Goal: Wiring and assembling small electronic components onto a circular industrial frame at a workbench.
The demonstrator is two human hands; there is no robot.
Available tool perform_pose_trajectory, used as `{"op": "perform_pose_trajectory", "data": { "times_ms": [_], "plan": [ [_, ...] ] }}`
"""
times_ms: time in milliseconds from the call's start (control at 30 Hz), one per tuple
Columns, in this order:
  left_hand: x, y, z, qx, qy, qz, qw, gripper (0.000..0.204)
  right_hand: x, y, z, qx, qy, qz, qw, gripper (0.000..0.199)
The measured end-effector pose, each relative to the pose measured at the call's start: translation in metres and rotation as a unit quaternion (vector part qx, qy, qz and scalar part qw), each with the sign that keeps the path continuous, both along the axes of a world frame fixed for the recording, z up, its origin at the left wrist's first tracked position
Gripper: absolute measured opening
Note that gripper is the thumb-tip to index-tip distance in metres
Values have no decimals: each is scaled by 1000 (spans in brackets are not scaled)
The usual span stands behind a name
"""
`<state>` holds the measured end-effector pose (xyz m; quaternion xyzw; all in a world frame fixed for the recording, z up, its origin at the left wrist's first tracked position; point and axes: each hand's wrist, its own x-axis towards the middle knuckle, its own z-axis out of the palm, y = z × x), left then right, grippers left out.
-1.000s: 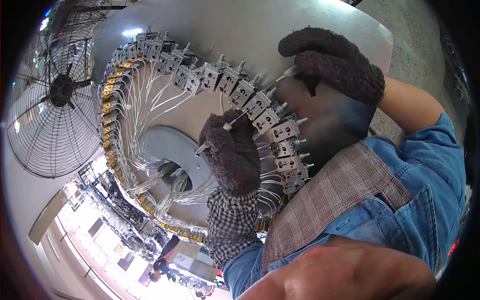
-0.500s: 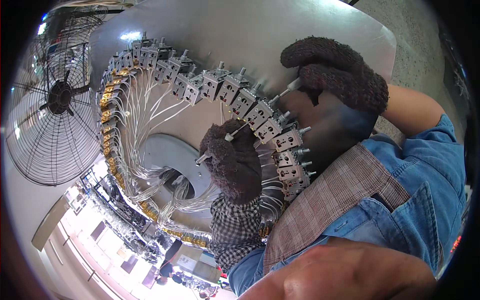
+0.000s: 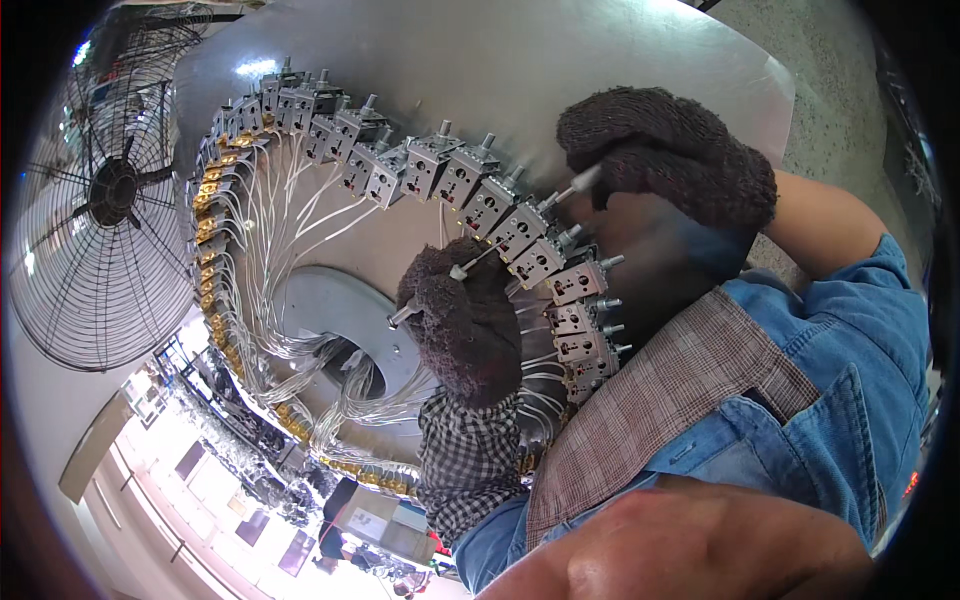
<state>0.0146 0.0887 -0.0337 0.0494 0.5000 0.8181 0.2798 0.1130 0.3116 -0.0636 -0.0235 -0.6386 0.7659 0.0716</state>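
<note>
At the centre of the round grey metal worktop (image 3: 600, 70), my left hand (image 3: 465, 325) in a dark knitted glove clamped on a thin metal rod (image 3: 430, 292), my gloved right hand (image 3: 670, 160) at two o'clock gripping a white-tipped tool (image 3: 572, 186) against the ring of small grey switch units (image 3: 470, 185), wire-caged fan (image 3: 95, 215) at nine o'clock.

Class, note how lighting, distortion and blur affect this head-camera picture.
Head view: fisheye bends the ring of grey switch blocks and fan; glare whitens the lower-left background; a black rim frames it; the right hand and left hand look sharp.
</note>
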Motion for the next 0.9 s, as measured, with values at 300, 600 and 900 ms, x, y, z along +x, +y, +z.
{"op": "perform_pose_trajectory", "data": {
  "times_ms": [300,600,900],
  "plan": [
    [0,8,3,-3,13,-17,1000,30,-4,4,14,117,-19,-50,992,32],
    [-2,3,-3,-23,34,-10,999,30,-11,10,12,373,151,-110,909,25],
    [2,13,-2,-53,60,18,997,27,-11,6,20,138,-49,-41,988,26]
  ]
}}
